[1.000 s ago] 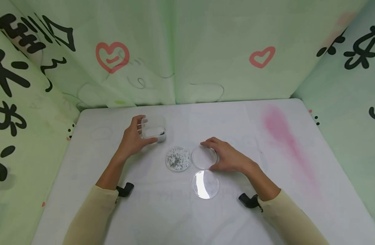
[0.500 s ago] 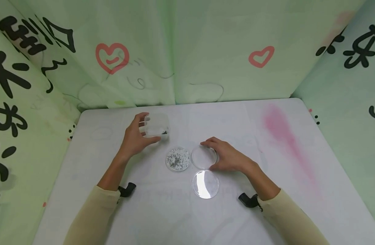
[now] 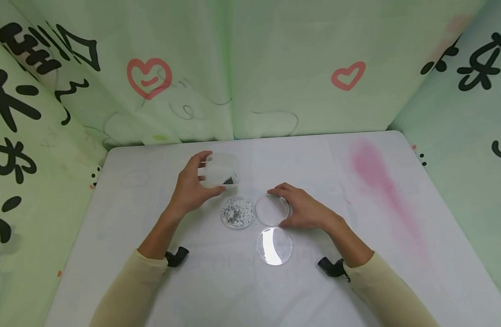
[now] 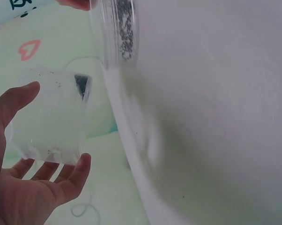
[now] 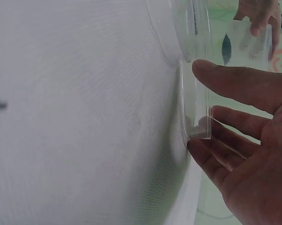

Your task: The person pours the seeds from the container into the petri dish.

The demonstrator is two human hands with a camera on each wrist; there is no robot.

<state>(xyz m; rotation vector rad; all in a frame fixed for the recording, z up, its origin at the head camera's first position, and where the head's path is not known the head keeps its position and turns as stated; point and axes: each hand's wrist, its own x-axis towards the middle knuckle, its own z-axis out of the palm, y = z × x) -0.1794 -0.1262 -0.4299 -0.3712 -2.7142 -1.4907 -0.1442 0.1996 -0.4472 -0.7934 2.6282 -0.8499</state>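
Ideally, tilting was to be slow, lest the dark grains (image 3: 229, 180) in the clear tub (image 3: 220, 167) slide out together. The tub was held tipped above the desk (image 3: 217, 286) by the left grip (image 3: 196, 187), between thumb and fingers; a clear dish (image 3: 272, 210) was held in the right grip (image 3: 300, 209), beside a speckled dish (image 3: 238, 226).

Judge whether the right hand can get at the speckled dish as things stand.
Probably not directly: the right hand grips a clear dish that lies between it and the speckled dish; letting go first seems necessary.
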